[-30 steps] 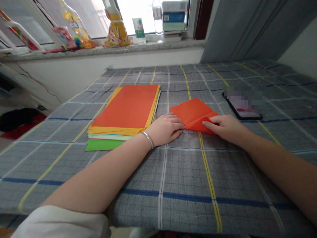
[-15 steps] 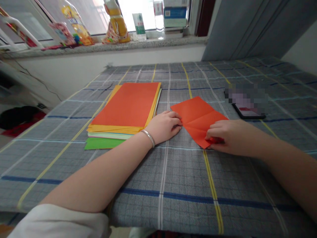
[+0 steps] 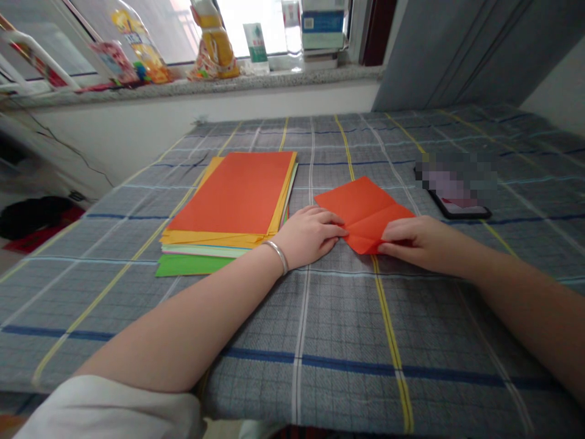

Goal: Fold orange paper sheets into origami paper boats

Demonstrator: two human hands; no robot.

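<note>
An orange-red sheet of paper (image 3: 365, 210) with crease lines lies on the checked cloth, its near corner lifted and bending upward. My right hand (image 3: 409, 242) pinches the near right edge of that sheet between thumb and fingers. On the left edge of the sheet rest the fingertips of my left hand (image 3: 315, 235), fingers close together and bent; whether they grip the paper or only press it I cannot tell. A silver bangle (image 3: 277, 255) circles the left wrist. Left of this hand lies a stack of coloured paper (image 3: 233, 192), orange-red on top, with yellow, pale and green sheets beneath.
A phone (image 3: 461, 207) lies at the right on the grey checked tablecloth (image 3: 347, 341). Along the windowsill (image 3: 183, 90) behind stand bottles, a tube (image 3: 256, 46) and stacked boxes (image 3: 322, 27). A grey curtain (image 3: 439, 55) hangs at the back right.
My right hand has brought the sheet's near corner up and away from me, so less of it points toward me. My left hand has slid slightly right onto the sheet's edge.
</note>
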